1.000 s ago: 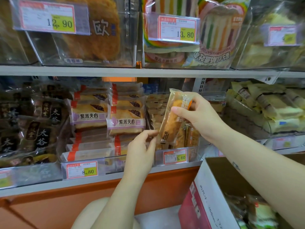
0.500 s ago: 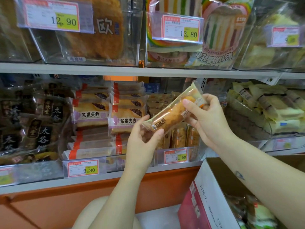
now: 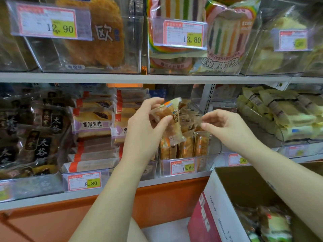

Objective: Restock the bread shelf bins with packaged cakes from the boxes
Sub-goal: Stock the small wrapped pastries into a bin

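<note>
Left hand (image 3: 145,126): is gripping the packaged cake (image 3: 170,117), thumb pressing its near face and fingers curling over its upper left end.
Packaged cake: is hanging nearly upright and slightly tilted over the clear bin (image 3: 206,165). Its lower end is reaching the tops of the packets (image 3: 201,144) standing inside, though whether it is touching them cannot be told.
Right hand (image 3: 229,126): is hovering just right of the cake with its fingers curled narrow. Its thumb tip is lying at a clear wrapper edge above the standing packets, and whether it is pinching that wrapper cannot be told.
Bin: is sitting at the front edge of the lower shelf (image 3: 52,194), right of the middle, and is wearing a 15.60 price tag (image 3: 182,167).
Box (image 3: 218,206): is standing open below the shelf's right end, showing more wrapped cakes (image 3: 272,224) inside.
</note>
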Demonstrator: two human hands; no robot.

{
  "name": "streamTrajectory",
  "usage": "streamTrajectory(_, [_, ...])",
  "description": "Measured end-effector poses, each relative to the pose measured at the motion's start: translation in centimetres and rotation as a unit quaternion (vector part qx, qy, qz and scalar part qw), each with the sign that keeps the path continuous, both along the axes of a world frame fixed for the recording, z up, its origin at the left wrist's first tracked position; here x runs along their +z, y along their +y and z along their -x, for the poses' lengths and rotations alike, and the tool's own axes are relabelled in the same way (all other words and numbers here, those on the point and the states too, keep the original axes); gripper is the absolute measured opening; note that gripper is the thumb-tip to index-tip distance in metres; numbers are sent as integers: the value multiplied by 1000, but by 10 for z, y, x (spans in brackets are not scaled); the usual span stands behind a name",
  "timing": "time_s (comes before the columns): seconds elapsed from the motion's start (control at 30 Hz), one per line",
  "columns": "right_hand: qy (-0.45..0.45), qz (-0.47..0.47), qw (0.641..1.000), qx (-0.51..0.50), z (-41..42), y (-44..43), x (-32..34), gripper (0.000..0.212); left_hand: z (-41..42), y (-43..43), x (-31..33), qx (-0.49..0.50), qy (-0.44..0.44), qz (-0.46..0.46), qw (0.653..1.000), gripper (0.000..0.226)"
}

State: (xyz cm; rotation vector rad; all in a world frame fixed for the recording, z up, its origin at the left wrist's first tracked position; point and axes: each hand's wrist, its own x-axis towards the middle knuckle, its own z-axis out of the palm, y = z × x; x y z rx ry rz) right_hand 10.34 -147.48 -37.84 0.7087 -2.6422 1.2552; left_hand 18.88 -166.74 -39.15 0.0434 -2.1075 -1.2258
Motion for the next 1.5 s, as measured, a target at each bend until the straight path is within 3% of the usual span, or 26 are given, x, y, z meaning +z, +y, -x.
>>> streamTrajectory(0.13, [-23, -41, 999, -7, 8, 5, -17, 17, 8, 0, -10, 1, -94, 107, 990, 34])
streamTrajectory(0.27, [-18, -158, 987, 0, 10, 7, -38, 35, 14, 5, -30, 26, -138, 179, 974, 33])
streamTrajectory(0.37, [19, -231, 973, 12, 8, 7, -52, 48, 19, 3, -44, 67, -159, 246, 954, 31])
streamTrajectory(0.6, [141, -261, 955, 25, 17, -3, -56, 59, 24, 8, -70, 132, -160, 412, 887, 38])
streamTrajectory(0.73, [150, -341, 925, 70, 23, -17, -62, 61, 29, 14, -74, 149, -132, 426, 883, 43])
streamTrajectory(1.0, [221, -410, 885, -9, 25, -30, -59, 38, 36, 16, -81, 145, -103, 438, 881, 63])
streamTrajectory(1.2, [211, -429, 878, -33, 34, -40, -50, 28, 34, 13, -82, 154, -68, 428, 888, 53])
streamTrajectory(1.37, [316, -407, 856, -45, 38, -42, -53, 24, 31, 11, -82, 173, -68, 431, 883, 53])
streamTrajectory(1.5, [325, -388, 861, -38, 44, -42, -73, 28, 31, 12, -84, 167, -82, 436, 881, 58])
